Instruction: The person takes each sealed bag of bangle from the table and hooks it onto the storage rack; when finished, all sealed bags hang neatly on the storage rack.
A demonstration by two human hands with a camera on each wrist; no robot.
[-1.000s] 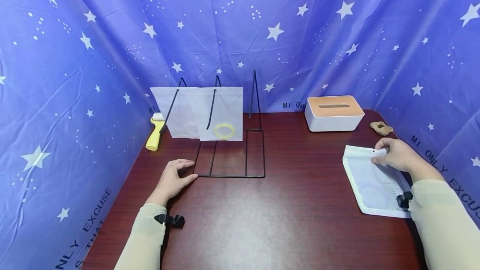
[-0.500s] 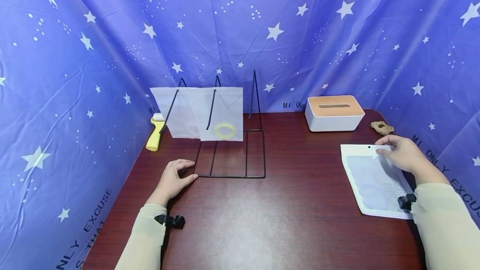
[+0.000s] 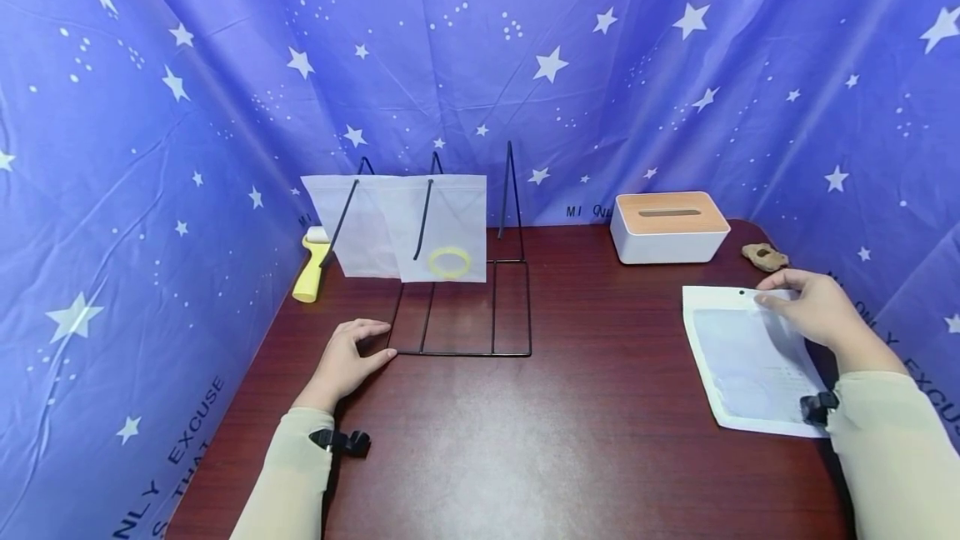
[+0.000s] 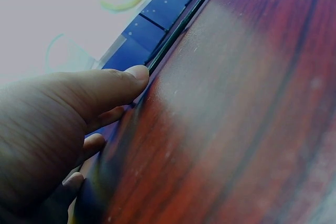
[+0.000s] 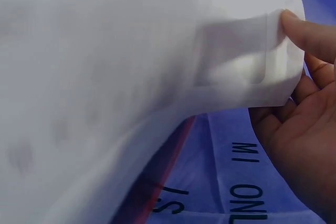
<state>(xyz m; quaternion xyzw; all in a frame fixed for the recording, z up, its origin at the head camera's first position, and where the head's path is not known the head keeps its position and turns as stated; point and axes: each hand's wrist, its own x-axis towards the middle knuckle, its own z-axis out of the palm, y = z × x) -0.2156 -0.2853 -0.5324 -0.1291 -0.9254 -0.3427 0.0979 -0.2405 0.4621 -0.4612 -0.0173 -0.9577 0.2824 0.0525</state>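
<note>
My left hand [image 3: 348,363] is at the front left corner of a black wire rack [image 3: 529,315], thumb and fingers holding its base wire. In the left wrist view the thumb [image 4: 113,87] lies on that wire, with the other fingers below. Two white packets [image 3: 450,219] hang by their top holes from the rack's left and middle hooks; the right hook carries nothing. Far right, my right hand [image 3: 813,311] pinches the top edge of another white flat packet [image 3: 757,365], its punched hole showing left of the fingers. In the right wrist view the thumb [image 5: 299,27] presses the packet's front.
A white tissue box [image 3: 670,227] with a wooden lid stands at the back right. Near it lies a small brown object [image 3: 765,257]. A yellow-handled roller [image 3: 310,269] is left of the rack. Star-patterned blue cloth [image 3: 480,40] surrounds the dark red table [image 3: 585,407].
My right hand has shifted slightly right along the packet's top edge, and that edge now lies flatter with the hole uncovered. The left hand and rack have stayed put.
</note>
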